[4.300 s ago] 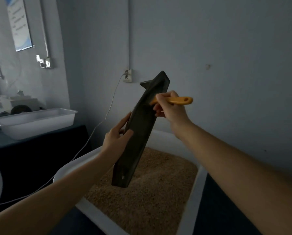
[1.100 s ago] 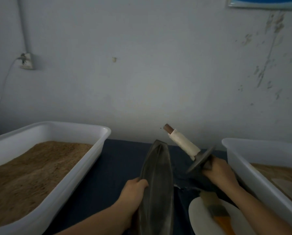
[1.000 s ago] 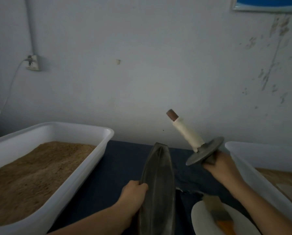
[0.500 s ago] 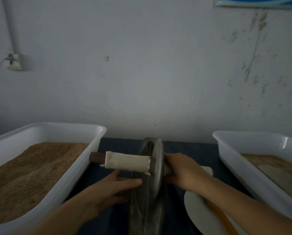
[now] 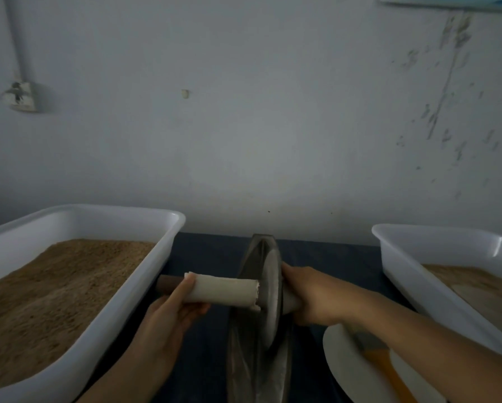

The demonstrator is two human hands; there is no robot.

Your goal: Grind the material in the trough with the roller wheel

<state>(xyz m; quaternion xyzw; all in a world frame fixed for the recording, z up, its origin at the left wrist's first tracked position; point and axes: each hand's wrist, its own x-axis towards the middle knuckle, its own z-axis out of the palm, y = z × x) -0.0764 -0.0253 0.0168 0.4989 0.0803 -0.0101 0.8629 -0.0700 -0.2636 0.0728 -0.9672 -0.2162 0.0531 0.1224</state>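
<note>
A dark boat-shaped metal trough (image 5: pixel 257 370) lies lengthwise on the dark blue table, pointing away from me. The grey roller wheel (image 5: pixel 270 295) stands on edge inside it. Its axle runs crosswise, wrapped in white cloth (image 5: pixel 223 290) on the left with a brown wooden tip (image 5: pixel 168 285). My left hand (image 5: pixel 171 315) holds the left handle from below, thumb up on the cloth. My right hand (image 5: pixel 308 295) grips the right handle, which is hidden in the fist. I cannot make out any material in the trough.
A white tub (image 5: pixel 104 318) of tan grain stands at the left. Another white tub (image 5: pixel 412 274) with brownish contents stands at the right. A white plate (image 5: pixel 346 365) with an orange-handled brush (image 5: pixel 386 370) lies under my right forearm. The wall is close behind.
My right hand lifted the roller wheel and set it upright in the trough. My left hand left the trough's rim and has closed its fingers round the left handle.
</note>
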